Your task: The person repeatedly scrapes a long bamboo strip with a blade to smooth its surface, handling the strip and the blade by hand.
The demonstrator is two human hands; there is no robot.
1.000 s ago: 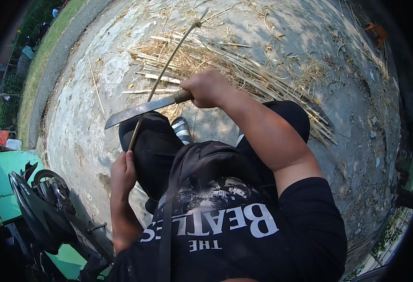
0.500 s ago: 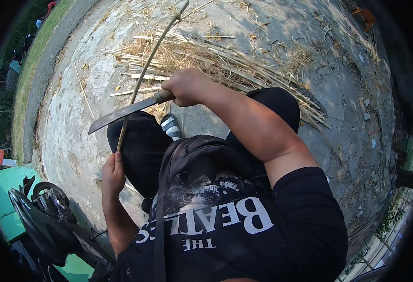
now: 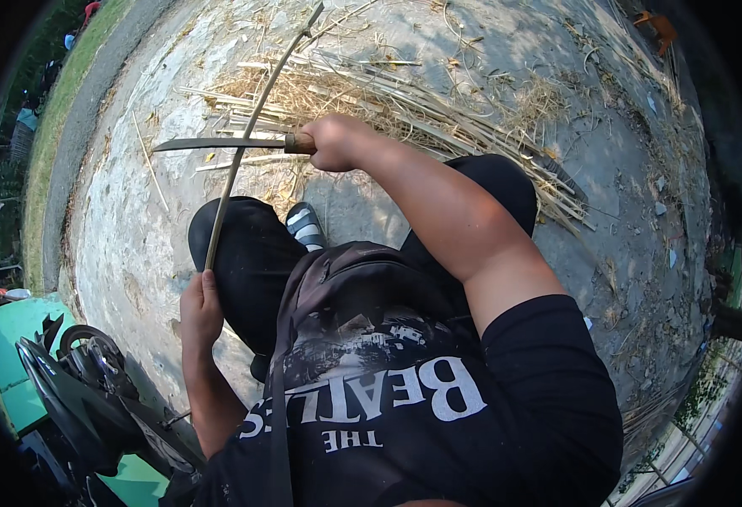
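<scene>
My right hand [image 3: 337, 142] is closed round the wooden handle of a machete [image 3: 210, 144]. The long dark blade points left and crosses a thin bamboo pole [image 3: 234, 169], apparently against it. At the pole's near end my left hand [image 3: 201, 308] grips it, thumb along the top. From there the pole slants up and away past my bent left knee [image 3: 240, 237], with a knot and a forked tip at its far end. Whether the blade has cut into the pole I cannot tell.
A heap of split strips [image 3: 438, 118] and dry shavings [image 3: 303, 89] lies on the concrete ahead. A single thin strip [image 3: 149, 160] lies further left. A black motorcycle [image 3: 100, 397] stands close at my left. My sandalled foot [image 3: 305, 226] is between the knees.
The machete has moved up along the pole, away from my left hand, and its blade has turned from slanting to nearly level. The pole's far end has shifted slightly left.
</scene>
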